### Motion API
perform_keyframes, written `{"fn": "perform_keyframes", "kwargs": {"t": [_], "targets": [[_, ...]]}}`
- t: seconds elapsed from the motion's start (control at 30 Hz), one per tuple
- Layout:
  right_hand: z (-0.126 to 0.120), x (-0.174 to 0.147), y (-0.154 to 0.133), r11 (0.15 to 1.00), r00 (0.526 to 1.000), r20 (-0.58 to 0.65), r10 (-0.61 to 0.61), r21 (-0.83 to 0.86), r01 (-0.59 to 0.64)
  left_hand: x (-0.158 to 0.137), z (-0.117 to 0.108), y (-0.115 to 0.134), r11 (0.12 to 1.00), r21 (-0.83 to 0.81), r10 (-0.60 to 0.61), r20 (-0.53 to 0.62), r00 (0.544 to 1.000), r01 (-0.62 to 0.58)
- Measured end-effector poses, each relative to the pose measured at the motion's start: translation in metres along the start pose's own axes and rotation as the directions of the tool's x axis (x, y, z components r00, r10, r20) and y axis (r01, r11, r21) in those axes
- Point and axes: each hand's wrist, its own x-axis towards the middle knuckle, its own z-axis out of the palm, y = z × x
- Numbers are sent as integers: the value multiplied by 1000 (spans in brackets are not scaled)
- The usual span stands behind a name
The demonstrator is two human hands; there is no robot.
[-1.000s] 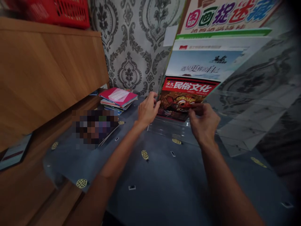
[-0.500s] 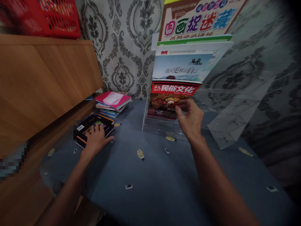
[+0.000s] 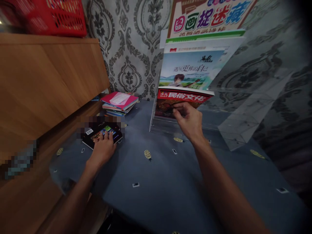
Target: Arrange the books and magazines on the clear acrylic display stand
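Observation:
At the lower tier of a clear acrylic book stand (image 3: 156, 118), my right hand (image 3: 188, 118) is closed, its thumb and bent fingers against the cover of a red-topped book (image 3: 180, 94). That book's upper edge leans out toward me. Behind it a pale blue book (image 3: 190, 61) stands upright, and higher up is a book with large colourful characters (image 3: 207, 19). On the left, my left hand (image 3: 103, 146) lies flat with fingers stretched out on a black-covered book (image 3: 95, 130). Part of that cover is hidden by the fingers.
A pile of books with a pink one on top (image 3: 119, 100) lies by the wall. The table has a blue-grey cloth (image 3: 161, 182) with pineapple prints. A wooden cabinet (image 3: 53, 71) borders the left, carrying a red basket (image 3: 60, 16).
The red-topped book's upper edge has tipped forward, uncovering more of the pale blue book. My right hand has shifted left across its cover. My left hand stays on the black-covered book, fingers slightly closer together.

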Motion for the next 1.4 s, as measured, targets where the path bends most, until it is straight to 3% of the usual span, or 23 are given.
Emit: {"fn": "perform_keyframes", "kwargs": {"t": [0.2,0.33,0.43,0.6,0.73,0.83,0.93,1.13,1.27,1.4], "targets": [[10,-5,-1,995,995,95,-25,94,16,-23,-6,26,993,105,59,-12,998,-57],[28,-36,-21,978,962,273,-32,208,-27,-36,-12,46,985,140,103,11,995,-103],[51,-72,-38,939,850,523,-62,319,-128,-47,-16,62,980,148,136,12,991,-136],[72,-102,-37,889,663,745,-77,352,-292,-66,-24,97,969,111,221,0,975,-219],[55,-97,-11,816,587,809,30,319,-482,-81,-41,136,961,24,274,57,960,-276],[32,-93,10,800,552,831,66,287,-528,-91,-51,160,925,-128,365,47,930,-357],[11,-94,24,862,560,824,86,220,-457,-97,-49,172,843,-244,495,3,869,-480],[-5,-105,27,949,709,697,108,142,-283,-63,-16,154,789,-205,559,-148,816,-579],[-7,-112,20,972,754,651,90,106,-208,-19,-1,128,807,-185,537,-167,827,-562],[-8,-114,22,980,749,659,64,98,-170,8,3,110,847,-194,469,-168,867,-496]]}}
